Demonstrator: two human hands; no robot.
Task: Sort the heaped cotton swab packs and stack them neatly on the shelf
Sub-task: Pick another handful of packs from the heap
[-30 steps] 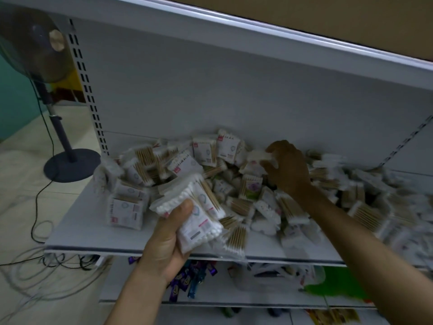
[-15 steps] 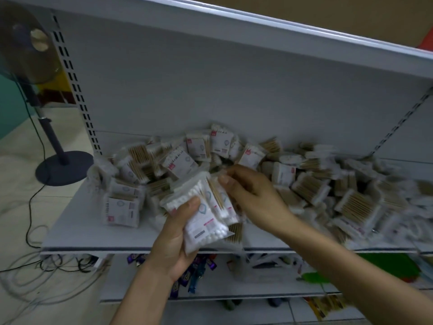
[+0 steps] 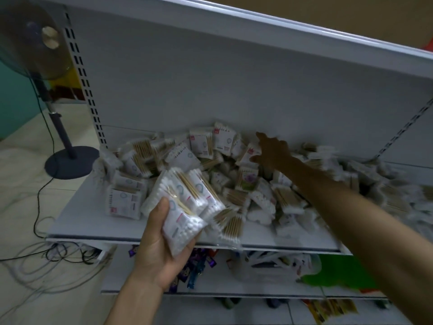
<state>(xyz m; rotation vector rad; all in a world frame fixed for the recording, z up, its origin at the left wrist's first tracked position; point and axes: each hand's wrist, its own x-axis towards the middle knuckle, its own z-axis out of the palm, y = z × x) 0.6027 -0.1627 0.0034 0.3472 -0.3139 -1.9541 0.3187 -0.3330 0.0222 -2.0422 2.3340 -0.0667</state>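
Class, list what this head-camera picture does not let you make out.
1. Head view: print on the cotton swab packs in the left hand, too small.
2. Whether the right hand touches a pack: motion blur.
3. Right end of the heap: blurred, cut by the frame edge.
4. Lower-shelf goods: hidden by the shelf above.

Packs [image 3: 185,208] in left hand [image 3: 159,252], right hand [image 3: 273,152] over heap [image 3: 243,184]
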